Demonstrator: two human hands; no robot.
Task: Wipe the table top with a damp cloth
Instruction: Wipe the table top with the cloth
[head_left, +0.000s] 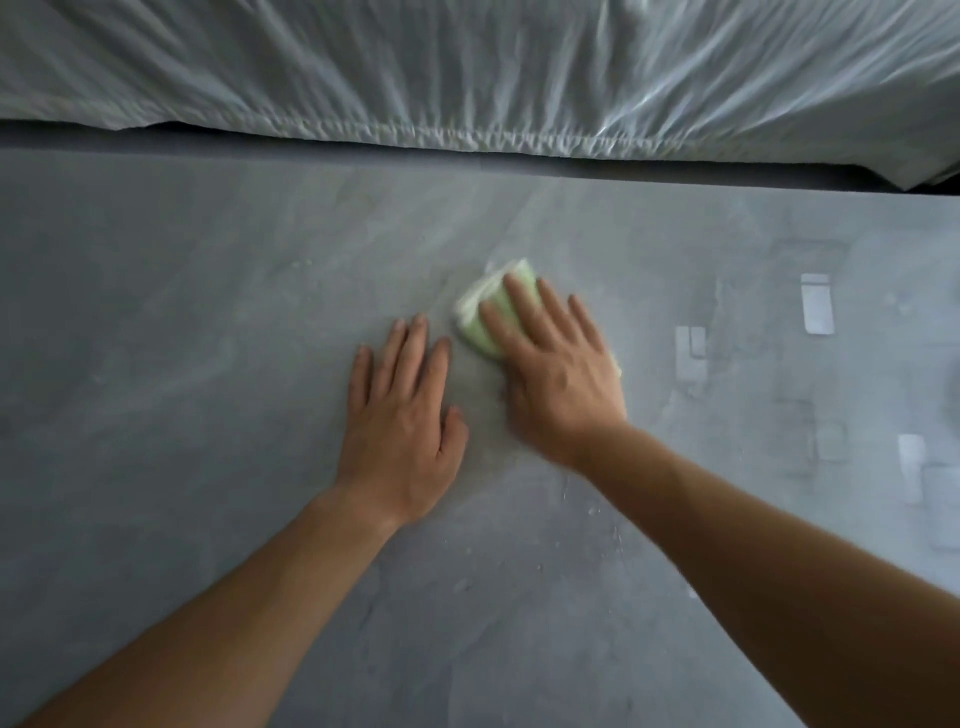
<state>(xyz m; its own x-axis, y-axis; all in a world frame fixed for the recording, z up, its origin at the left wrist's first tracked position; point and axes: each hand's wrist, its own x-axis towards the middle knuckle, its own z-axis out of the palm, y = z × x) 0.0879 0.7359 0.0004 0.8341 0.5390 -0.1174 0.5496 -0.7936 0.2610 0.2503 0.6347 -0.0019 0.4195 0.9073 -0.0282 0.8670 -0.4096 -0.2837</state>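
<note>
Two bare forearms are reaching in from the near edge of the grey table (182, 322), the left one coming from the near left corner and the right one from the near right corner. Small pale specks and crumbs are lying on the surface between the forearms and beside the right wrist. The left hand (402, 431) is resting palm down on the table around its middle, its fingers stretched out flat and close together, gripping nothing. Just beside it, the right hand (558, 374) is lying palm down on the cloth (485, 317), its fingers spread and extended over the fabric, pressing it to the surface rather than curling round it. The cloth is pale green with a whitish edge, folded into a small pad, and it is sitting a little beyond the left fingertips, roughly midway between the left and right edges; most of it is showing past the right fingertips and thumb, with a small bit peeking out at the far side of the palm. Toward the right edge, pale rectangular reflections are showing on the table. Beyond the far edge, a wrinkled white sheet (467, 67) is hanging across the whole width.
</note>
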